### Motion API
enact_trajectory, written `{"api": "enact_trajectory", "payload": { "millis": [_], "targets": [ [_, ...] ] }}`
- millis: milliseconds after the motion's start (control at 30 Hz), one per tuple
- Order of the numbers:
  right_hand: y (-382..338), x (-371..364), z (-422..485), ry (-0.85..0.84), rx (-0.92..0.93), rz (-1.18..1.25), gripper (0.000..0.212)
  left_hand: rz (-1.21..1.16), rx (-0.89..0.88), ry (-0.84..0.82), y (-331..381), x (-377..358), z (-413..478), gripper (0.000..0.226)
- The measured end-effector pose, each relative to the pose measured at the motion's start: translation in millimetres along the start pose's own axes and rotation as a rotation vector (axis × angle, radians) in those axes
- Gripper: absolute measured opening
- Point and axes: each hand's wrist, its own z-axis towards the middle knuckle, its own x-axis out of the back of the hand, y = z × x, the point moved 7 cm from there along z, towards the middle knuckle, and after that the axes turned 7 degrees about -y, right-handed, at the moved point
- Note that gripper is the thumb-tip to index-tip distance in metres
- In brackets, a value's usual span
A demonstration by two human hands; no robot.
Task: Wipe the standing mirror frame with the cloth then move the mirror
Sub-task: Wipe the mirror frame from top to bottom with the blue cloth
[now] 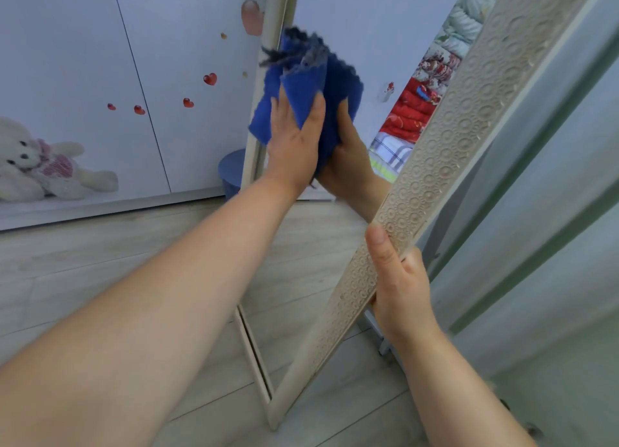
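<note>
A tall standing mirror with a cream embossed frame [445, 152] leans across the middle of the view, its foot on the floor at the lower centre. My left hand [294, 135] presses a folded blue cloth [301, 88] flat against the mirror near its left frame edge [273, 21]; the glass reflects the hand and the cloth. My right hand [398, 286] grips the right side of the frame, thumb on the patterned front and fingers wrapped behind it.
White wardrobe doors [100, 78] with heart stickers and a plush rabbit picture stand behind on the left. A blue round stool [231, 172] sits behind the mirror. Pale green curtains [552, 212] hang at the right. The floor [100, 262] is light wood planks.
</note>
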Motion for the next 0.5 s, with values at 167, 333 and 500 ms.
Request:
{"api": "enact_trajectory", "payload": {
  "millis": [167, 333, 500],
  "targets": [
    [-14, -4, 7, -0.049, 0.141, 0.022, 0.09, 0.212, -0.14, 0.095, 16, 20, 44, 0.064],
    [-14, -7, 6, -0.11, 0.158, -0.012, 0.08, 0.212, -0.048, 0.159, -29, 48, 60, 0.067],
    [-26, -10, 8, -0.126, 0.296, -0.073, 0.035, 0.142, 0.079, 0.107, -94, 58, 37, 0.07]
  ]
}}
